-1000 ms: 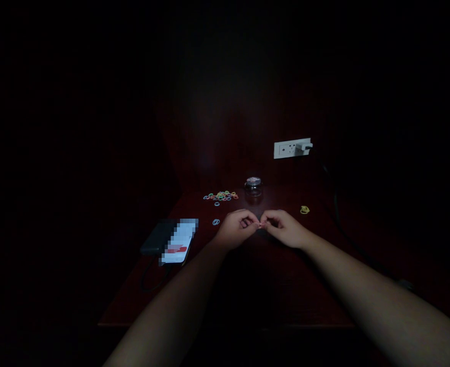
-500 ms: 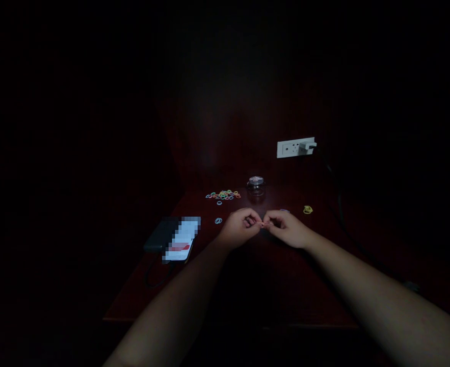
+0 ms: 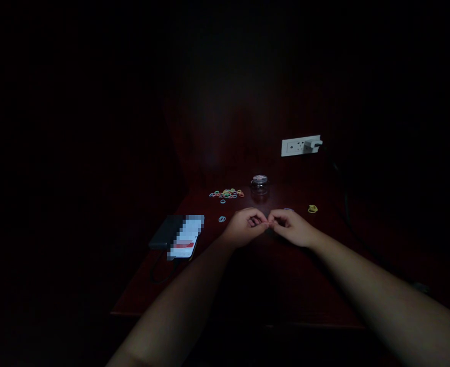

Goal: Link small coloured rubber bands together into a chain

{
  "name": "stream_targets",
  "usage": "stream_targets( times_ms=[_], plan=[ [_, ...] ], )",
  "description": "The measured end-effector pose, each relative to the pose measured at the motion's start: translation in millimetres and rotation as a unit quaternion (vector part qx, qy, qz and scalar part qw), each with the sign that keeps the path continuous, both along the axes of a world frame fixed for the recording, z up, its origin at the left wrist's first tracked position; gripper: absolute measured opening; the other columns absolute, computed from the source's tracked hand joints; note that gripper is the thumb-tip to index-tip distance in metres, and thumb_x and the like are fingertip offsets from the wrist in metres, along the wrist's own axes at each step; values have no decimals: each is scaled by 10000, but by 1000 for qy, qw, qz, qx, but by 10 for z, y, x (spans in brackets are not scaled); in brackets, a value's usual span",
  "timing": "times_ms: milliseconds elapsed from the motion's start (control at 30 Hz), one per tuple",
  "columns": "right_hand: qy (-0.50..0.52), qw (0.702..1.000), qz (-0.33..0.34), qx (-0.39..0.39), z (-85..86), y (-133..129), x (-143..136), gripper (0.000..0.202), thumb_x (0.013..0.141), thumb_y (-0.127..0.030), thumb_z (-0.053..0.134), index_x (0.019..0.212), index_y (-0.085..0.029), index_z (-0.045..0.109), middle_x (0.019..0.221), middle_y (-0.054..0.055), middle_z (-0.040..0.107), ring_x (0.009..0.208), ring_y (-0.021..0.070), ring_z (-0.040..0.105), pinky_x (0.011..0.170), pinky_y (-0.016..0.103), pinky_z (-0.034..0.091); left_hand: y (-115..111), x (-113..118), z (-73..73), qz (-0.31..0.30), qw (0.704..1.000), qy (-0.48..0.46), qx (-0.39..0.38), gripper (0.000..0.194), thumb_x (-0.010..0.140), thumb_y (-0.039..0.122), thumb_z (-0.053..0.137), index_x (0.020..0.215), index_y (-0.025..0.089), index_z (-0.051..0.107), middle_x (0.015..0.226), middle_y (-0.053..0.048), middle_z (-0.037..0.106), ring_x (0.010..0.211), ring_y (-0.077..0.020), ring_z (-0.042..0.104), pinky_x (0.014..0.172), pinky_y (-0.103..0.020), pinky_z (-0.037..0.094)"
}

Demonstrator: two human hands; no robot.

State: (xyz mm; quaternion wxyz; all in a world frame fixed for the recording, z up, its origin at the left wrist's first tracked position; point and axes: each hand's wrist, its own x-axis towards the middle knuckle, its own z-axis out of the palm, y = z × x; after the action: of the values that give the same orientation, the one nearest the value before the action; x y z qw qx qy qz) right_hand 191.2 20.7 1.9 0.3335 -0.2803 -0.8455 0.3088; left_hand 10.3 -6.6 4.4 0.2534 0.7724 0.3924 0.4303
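My left hand (image 3: pixel 245 227) is closed in a pinch over the table, thumb against fingertips. Facing it, my right hand (image 3: pixel 291 228) pinches too, and the fingertips of both hands meet. Something small and pinkish may be between them, but it is too small and dark to make out. Two or so light blue rubber bands (image 3: pixel 222 219) lie left of my left hand. Behind my right hand a purple band (image 3: pixel 289 210) shows in part, and yellow bands (image 3: pixel 312 209) lie bunched to its right.
A pile of mixed-colour bands (image 3: pixel 228 193) lies at the back, beside a clear lidded jar (image 3: pixel 260 186). On the left, a lit phone (image 3: pixel 186 239) rests against a dark box-shaped device (image 3: pixel 165 232) with a cable. A wall socket (image 3: pixel 299 146) holds a plug, its cord running down the right.
The whole view has shifted slightly, so things appear a little further right. Both hands stay pinched together at the fingertips; the pinkish bit between them shows less clearly.
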Motion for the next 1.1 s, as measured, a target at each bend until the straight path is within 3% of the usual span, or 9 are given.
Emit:
stream_targets(
  times_ms=[1100],
  plan=[
    [-1, 1000, 0, 6, 9, 4, 5, 69, 725, -157, 495, 659, -151, 516, 574, -36, 417, 551, 93, 376, 517, 215, 287, -3, 24, 8, 8, 998, -40, -40, 149, 761, 255, 588, 794, 119, 639, 739, -36, 648, 594, -80, 514, 548, -182, 383]
  ],
)
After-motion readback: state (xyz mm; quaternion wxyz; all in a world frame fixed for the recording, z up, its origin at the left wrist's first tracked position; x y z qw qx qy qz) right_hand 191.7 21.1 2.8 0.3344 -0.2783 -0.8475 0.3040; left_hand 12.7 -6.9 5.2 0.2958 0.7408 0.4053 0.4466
